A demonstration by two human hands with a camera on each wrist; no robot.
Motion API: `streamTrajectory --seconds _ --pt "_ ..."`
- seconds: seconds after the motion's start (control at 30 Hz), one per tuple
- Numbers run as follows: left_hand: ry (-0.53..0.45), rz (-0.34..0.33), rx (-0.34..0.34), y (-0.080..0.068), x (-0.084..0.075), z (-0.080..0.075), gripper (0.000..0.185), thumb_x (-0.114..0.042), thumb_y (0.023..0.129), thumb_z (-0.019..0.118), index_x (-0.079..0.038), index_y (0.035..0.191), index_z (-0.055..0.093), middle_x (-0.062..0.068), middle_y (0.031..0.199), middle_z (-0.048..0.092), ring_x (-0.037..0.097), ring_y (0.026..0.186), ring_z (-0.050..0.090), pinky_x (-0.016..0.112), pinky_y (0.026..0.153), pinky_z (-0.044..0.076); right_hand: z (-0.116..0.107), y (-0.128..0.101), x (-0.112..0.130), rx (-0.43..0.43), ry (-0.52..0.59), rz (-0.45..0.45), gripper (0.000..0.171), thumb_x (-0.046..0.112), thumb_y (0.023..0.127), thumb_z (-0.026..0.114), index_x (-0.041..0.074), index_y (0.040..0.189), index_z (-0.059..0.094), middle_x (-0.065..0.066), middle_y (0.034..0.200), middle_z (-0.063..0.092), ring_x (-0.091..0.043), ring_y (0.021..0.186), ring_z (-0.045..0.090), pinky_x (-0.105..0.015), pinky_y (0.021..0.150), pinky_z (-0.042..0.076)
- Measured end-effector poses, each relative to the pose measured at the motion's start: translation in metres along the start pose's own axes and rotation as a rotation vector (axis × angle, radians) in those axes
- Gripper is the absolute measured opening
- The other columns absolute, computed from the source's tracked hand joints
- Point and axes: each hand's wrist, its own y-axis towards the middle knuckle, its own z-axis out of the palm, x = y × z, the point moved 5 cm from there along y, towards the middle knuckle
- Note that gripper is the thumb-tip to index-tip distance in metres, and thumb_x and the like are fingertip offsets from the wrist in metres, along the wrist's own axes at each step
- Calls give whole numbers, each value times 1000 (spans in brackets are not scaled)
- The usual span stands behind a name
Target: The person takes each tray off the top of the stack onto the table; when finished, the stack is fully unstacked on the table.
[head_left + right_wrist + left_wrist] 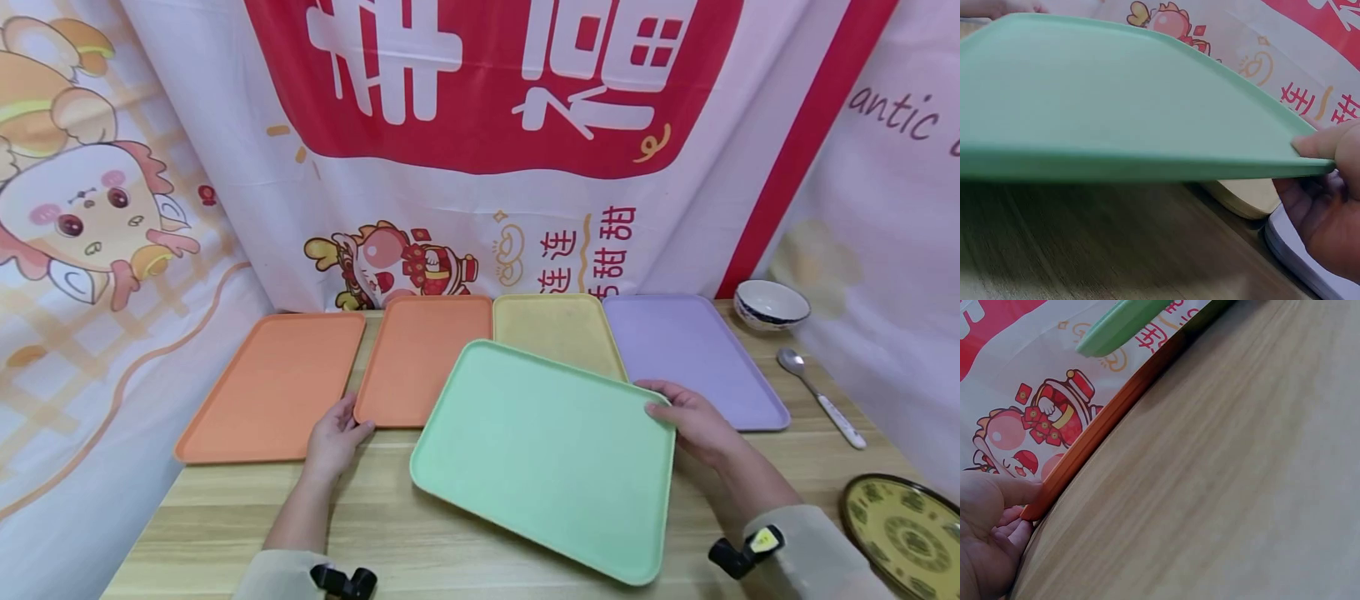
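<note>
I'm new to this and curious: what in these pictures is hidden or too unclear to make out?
- Yellow tray: near part hidden under the green tray, head view.
- Patterned plate: cut off by the frame's right and bottom edges, head view.
- Right hand: fingers below the green tray unseen, head view.
- Left hand: cut off by the frame edge, left wrist view, at the orange tray.
</note>
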Motion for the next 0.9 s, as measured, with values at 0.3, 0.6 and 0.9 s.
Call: streamTrajectory --seconds 0.3,0.6,0.9 --pt "-5 4 0 0 0 0 68 1 94 59 10 150 22 21 162 18 36 150 19 39 123 24 2 5 -8 70 -164 72 49 29 101 55 -2 137 44 3 105 71 -16 87 71 -34 78 63" --pt "2 15 -1 0 0 0 67 0 94 59 11 150 23 24 161 18 38 149 20 41 123 24 5 10 -10 -36 -383 30 40 31 98 59 -2 122 57 -4 87 67 -15 71 65 -31 64 60" --pt "-1 10 -1 0 0 0 68 0 94 60 11 149 22 24 161 18 39 149 20 42 123 25 12 10 -6 -66 -542 -40 31 26 97 62 1 114 66 -9 97 70 -13 81 61 -25 68 55"
